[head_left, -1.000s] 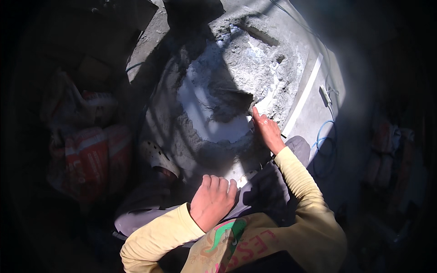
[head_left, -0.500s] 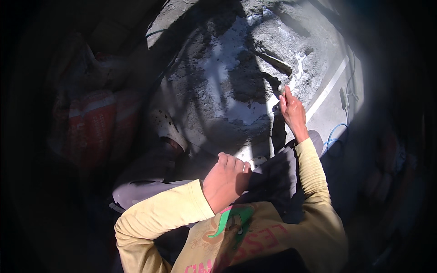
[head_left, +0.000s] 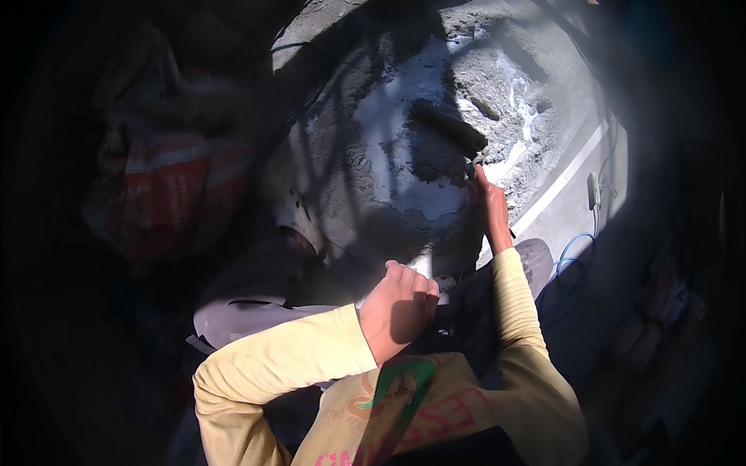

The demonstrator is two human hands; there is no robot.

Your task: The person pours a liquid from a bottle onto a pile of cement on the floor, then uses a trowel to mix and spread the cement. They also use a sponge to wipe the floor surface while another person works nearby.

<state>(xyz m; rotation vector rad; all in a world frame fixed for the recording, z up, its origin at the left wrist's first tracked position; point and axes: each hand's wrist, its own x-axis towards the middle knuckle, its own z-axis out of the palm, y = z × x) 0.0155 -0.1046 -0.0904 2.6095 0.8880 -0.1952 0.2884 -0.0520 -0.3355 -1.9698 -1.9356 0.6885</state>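
My right hand (head_left: 495, 203) is closed round the handle of what looks like a trowel (head_left: 451, 128). Its dark, mortar-coated blade points up and left, tilted over the heap. Beneath it spreads a rough grey heap of mortar or cement mix (head_left: 334, 147), with white powder (head_left: 373, 116) lying in patches on top. Over my lap, my left hand (head_left: 400, 307) is curled closed with its back showing. Its fingertips are turned away, so anything inside is hidden.
Red and white sacks (head_left: 167, 190) lie in shadow on the left. To the right, a pale strip (head_left: 563, 171) runs along the floor, beside a white cable connector (head_left: 594, 190) and a blue cable (head_left: 571, 252). My bent legs (head_left: 249, 314) flank the near side of the heap.
My right hand has drawn slightly nearer with the trowel, whose blade has shifted left and down and turned over the mix. My left hand stays curled, nearly in place. The view has shifted slightly.
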